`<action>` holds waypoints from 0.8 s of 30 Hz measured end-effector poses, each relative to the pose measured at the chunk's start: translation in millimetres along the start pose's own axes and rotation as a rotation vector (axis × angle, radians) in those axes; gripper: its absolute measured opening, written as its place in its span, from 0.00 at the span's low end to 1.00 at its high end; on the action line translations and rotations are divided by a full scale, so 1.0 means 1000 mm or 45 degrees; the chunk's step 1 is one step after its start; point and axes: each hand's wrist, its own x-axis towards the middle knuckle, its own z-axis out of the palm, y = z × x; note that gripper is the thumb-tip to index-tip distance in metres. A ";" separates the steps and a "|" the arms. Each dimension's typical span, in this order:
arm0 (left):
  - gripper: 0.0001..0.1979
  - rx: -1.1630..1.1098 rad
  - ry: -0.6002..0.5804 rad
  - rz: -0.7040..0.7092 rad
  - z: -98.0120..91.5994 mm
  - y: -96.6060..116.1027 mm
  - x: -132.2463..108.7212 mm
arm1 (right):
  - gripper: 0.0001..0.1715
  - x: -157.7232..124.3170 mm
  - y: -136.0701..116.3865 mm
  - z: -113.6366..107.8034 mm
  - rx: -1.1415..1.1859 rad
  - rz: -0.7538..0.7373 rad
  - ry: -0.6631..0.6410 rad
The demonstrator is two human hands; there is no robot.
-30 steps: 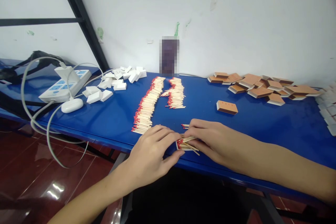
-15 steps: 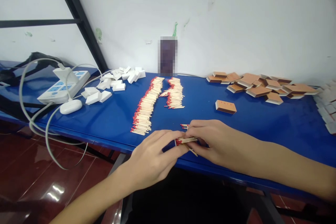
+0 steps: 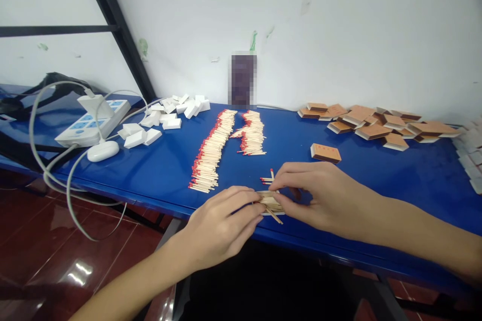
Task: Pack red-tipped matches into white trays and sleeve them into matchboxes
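Workshop, seemingly — bench (image 3: 380,175), massed matches (image 3: 210,153)

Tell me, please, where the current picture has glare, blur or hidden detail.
Head view: bright glare on the red floor, lower left; head view: the dark shape against the wall is pixelated, so its details cannot be read; head view: the white stack at the right edge looks soft, while the long row of matches looks fairly clear.

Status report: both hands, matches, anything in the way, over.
Left hand at the tray's left end; right hand at its matches. Matchsticks jutting over its near side, possible snag. Loose matches just beyond.
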 end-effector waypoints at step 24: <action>0.11 0.029 0.040 -0.073 0.001 0.001 -0.003 | 0.11 -0.002 0.009 0.007 -0.013 -0.029 -0.040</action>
